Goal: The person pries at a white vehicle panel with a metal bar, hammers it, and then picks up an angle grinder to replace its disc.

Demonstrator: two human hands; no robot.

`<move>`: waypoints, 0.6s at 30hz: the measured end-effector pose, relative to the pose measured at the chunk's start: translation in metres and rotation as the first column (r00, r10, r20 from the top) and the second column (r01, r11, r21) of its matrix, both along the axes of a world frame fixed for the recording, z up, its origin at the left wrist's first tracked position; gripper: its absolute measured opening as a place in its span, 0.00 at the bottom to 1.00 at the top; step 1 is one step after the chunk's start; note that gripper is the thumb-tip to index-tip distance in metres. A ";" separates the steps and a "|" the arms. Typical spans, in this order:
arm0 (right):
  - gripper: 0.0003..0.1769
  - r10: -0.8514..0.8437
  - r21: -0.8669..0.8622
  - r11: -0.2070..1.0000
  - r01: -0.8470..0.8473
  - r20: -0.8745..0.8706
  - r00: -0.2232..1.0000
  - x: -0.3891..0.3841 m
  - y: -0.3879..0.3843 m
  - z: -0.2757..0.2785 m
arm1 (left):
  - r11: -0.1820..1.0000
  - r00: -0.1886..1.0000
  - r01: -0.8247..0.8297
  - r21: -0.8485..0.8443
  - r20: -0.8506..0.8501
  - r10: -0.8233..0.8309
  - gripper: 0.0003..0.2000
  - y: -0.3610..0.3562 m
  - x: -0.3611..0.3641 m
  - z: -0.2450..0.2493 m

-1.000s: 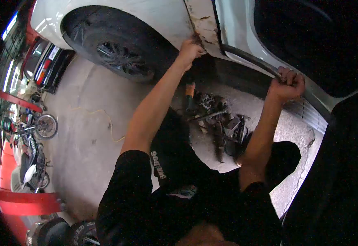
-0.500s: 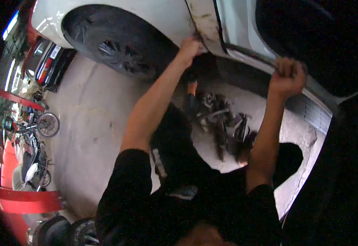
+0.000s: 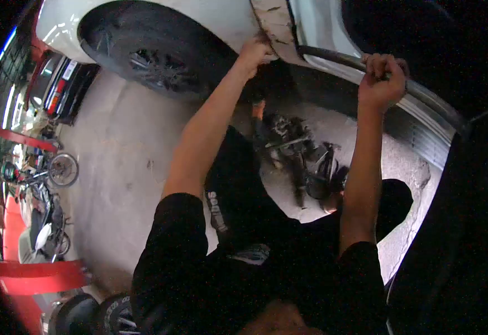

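Observation:
My right hand point(image 3: 383, 81) is closed around a dark rubber door seal point(image 3: 333, 54) at the sill of the white car. Part of the seal stands off the sill point(image 3: 428, 114) in a bow to the left of this hand. My left hand point(image 3: 255, 57) is curled at the lower rear edge of the white fender point(image 3: 221, 22), close to the dirty door pillar point(image 3: 276, 25). What its fingers grip is hidden. The front wheel point(image 3: 154, 64) is just left of that hand.
Dark parts point(image 3: 305, 148) lie on the concrete floor point(image 3: 121, 162) by my feet. Motorbikes point(image 3: 45, 206), red lift arms point(image 3: 40, 276) and a dark car point(image 3: 62, 86) stand at the left. Loose tyres point(image 3: 115, 315) sit at the lower left.
The seal beside my right hand has come up from the sill into a bow. Both hands appear slightly further left and the view has shifted a little.

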State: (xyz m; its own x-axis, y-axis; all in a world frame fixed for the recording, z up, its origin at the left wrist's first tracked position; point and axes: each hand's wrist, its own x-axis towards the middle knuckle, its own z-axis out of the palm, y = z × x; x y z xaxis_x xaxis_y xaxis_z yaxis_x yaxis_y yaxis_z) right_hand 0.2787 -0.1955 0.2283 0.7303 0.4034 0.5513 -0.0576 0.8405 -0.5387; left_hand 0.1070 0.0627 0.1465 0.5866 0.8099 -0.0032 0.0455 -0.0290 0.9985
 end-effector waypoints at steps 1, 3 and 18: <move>0.15 -0.104 -0.013 0.995 0.104 -0.083 0.991 -0.003 -0.001 0.011 | 0.998 0.998 -0.059 0.022 0.014 0.059 0.14 -0.015 0.000 0.018; 0.14 -0.195 -0.035 0.981 0.191 -0.167 0.967 -0.001 -0.009 0.024 | 0.991 0.991 -0.131 0.039 0.026 0.130 0.15 -0.015 -0.002 0.027; 0.16 -0.126 0.038 0.991 0.131 -0.114 0.985 0.021 -0.021 0.013 | 0.996 0.997 -0.078 0.043 0.028 0.077 0.14 -0.018 -0.007 0.025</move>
